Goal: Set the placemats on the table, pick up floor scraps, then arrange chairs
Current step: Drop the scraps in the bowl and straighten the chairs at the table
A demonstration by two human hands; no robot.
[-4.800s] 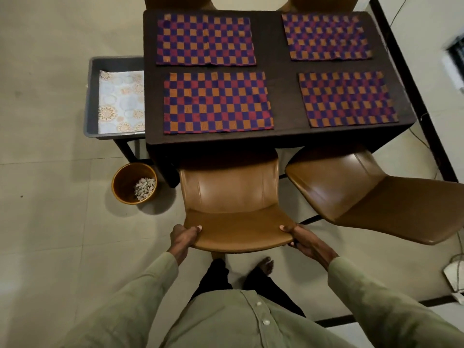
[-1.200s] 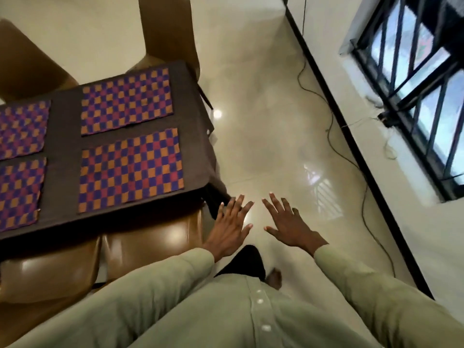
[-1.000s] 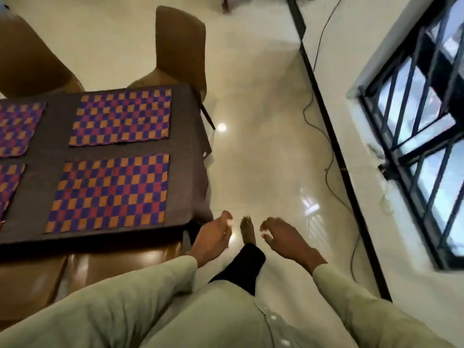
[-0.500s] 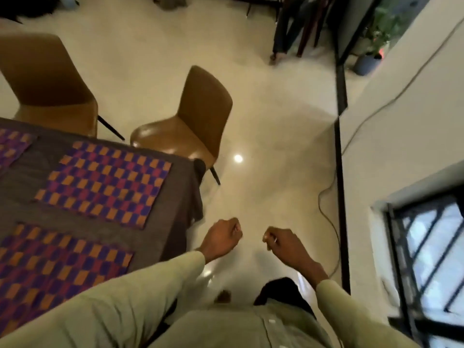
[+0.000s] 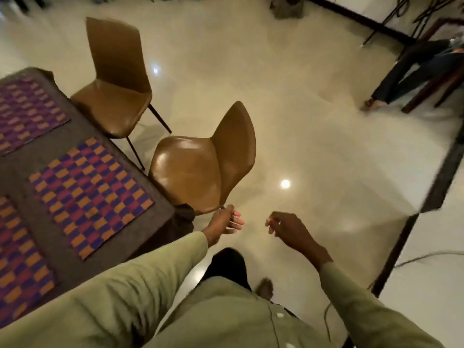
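Now the person has walked around the table (image 5: pixel 160 209) corner; both near chairs are done. The left hand (image 5: pixel 224 222) and right hand (image 5: pixel 288 228), loosely curled and empty, reach toward the nearer chair (image 5: pixel 200 169) at frame centre, still turned outward; placemats (image 5: pixel 88 194) lie at left.

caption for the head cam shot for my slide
Empty hands, left and right, approach the nearer brown chair beside the placemat-set table.

I see the near chair (image 5: pixel 198 172) just beyond my left grip (image 5: pixel 224 221), the bench (image 5: pixel 160 209) to its left, placemats (image 5: pixel 88 194) on it.
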